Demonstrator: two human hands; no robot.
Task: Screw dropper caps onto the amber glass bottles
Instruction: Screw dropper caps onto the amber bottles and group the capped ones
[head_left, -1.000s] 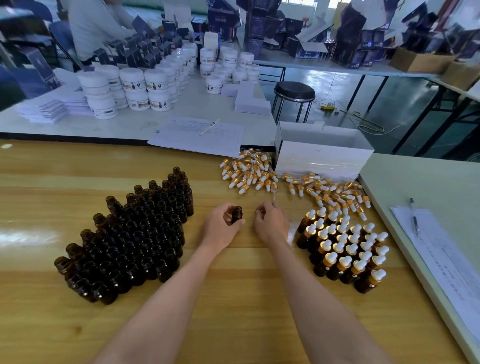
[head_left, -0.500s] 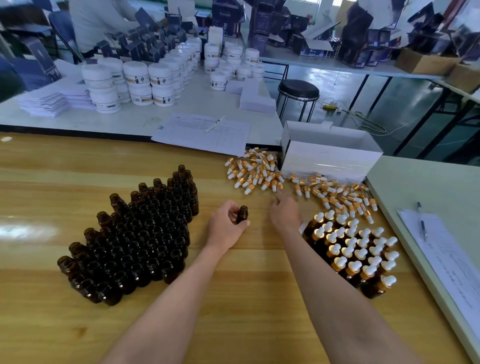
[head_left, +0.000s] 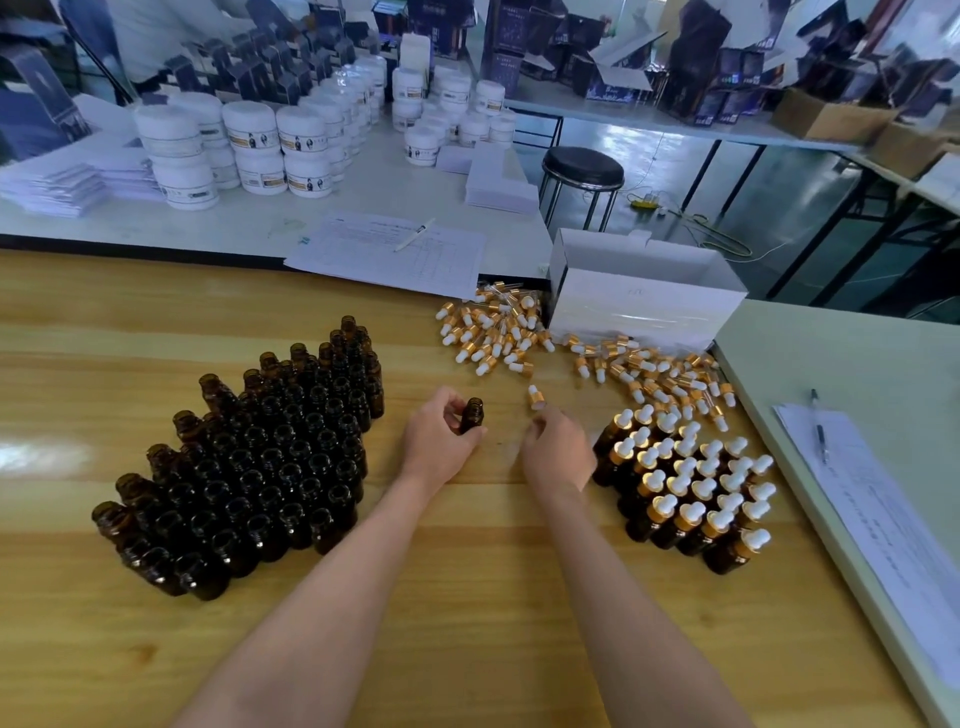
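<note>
In the head view, our left hand (head_left: 439, 441) grips one open amber bottle (head_left: 471, 415) upright at mid-tabletop (head_left: 467, 597). Our right hand (head_left: 556, 449), just beside it, pinches a dropper cap (head_left: 536, 397). Uncapped bottles (head_left: 260, 457) stand to the left, capped bottles (head_left: 685, 488) to the right.

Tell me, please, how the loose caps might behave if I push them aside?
The caps would probably roll and scatter: they lie loose on their sides, with round collars. Being small, they likely feel light. Parts look thin and clear, so possibly fragile.
</note>
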